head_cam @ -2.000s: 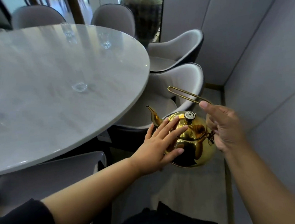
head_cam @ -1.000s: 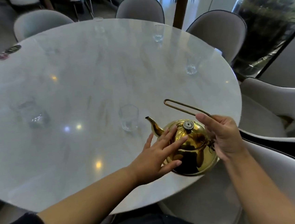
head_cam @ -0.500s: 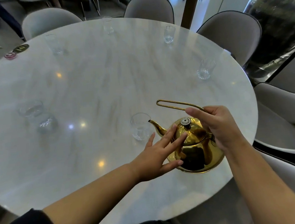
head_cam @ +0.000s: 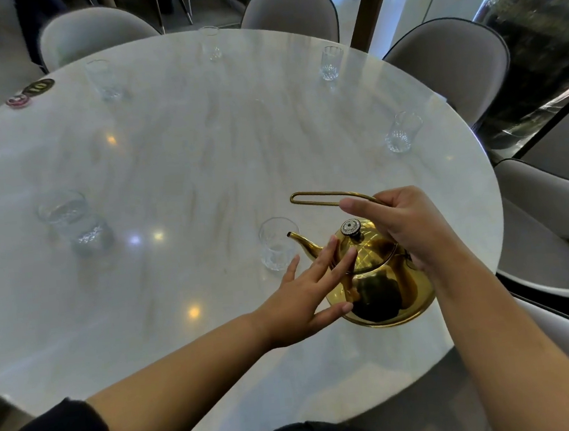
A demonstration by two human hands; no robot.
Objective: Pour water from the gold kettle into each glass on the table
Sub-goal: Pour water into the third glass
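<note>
The gold kettle (head_cam: pixel 382 282) hangs over the near right part of the round marble table (head_cam: pixel 186 175). My right hand (head_cam: pixel 404 225) grips its thin wire handle. My left hand (head_cam: pixel 312 292) lies flat against the kettle's side, fingers spread. The spout tip sits right at the rim of the nearest glass (head_cam: pixel 277 248), which looks empty. A glass (head_cam: pixel 74 221) at the left holds water. More glasses stand around the far edge: (head_cam: pixel 401 133), (head_cam: pixel 330 63), (head_cam: pixel 211 43), (head_cam: pixel 104 79).
Grey padded chairs ring the table, among them one (head_cam: pixel 449 67) at the far right and one (head_cam: pixel 551 212) at the right. Two small round discs (head_cam: pixel 29 91) lie at the table's far left edge. A large dark vase (head_cam: pixel 542 38) stands behind glass.
The kettle has come from beside the chairs to over the table, and its spout has reached the nearest glass's rim. Both hands kept their hold. My view has swung left onto the table.
</note>
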